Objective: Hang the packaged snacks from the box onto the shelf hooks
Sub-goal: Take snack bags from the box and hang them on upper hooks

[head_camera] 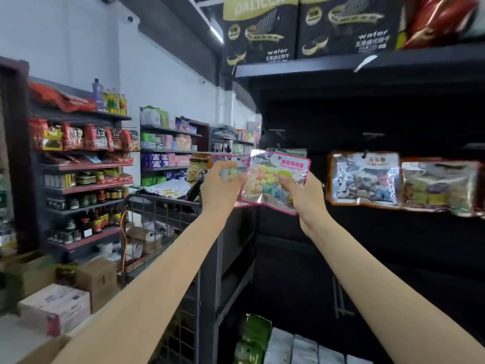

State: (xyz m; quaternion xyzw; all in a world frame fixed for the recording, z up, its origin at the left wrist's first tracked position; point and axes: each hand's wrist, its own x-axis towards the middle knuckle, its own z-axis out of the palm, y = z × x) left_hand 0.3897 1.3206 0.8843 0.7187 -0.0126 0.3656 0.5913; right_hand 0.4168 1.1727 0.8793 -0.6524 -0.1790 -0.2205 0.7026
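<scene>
Both arms reach forward at chest height in front of a dark shelf unit. My right hand (301, 191) pinches a pink-edged clear packet of pastel candy balls (267, 177) by its lower right part, thumb on the front. My left hand (220, 186) grips a second pink-edged candy packet (231, 160), mostly hidden behind the fingers and the first packet. Two packets hang on the shelf to the right: an orange-edged one (363, 178) and another beside it (441, 186). Bare hooks (372, 134) stick out of the dark back panel above them.
A black wire cart (162, 206) stands left of my left arm with flat packets on top. Cardboard boxes (97, 279) sit on the floor at the left. Wafer cartons (262, 30) fill the top shelf. Green and white packs (275, 342) lie on the bottom shelf.
</scene>
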